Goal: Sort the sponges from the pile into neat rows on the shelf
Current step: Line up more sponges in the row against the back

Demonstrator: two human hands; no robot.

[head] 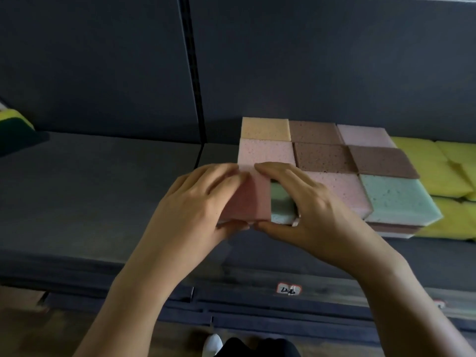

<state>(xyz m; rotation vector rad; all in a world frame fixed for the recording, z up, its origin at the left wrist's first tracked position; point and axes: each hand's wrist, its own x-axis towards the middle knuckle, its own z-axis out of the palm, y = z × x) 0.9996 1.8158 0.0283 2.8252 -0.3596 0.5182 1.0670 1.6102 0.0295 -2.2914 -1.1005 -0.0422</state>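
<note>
Between left hand (195, 199) and right hand (309, 210) | pink sponge (251, 199) | both hands pinch it

The shelf (103, 202) is dark grey, matt and smooth; the back panel (90, 60) has the same dull finish. The coloured sponges (322, 157) are porous foam, tops pitted with small holes. The pink sponge (251, 199) at the block's front left corner shows a smoother side face. The yellow sponges (438, 176) by the shelf's right edge look finer-grained. A white paper label (289, 289) sticks on the front edge.
</note>
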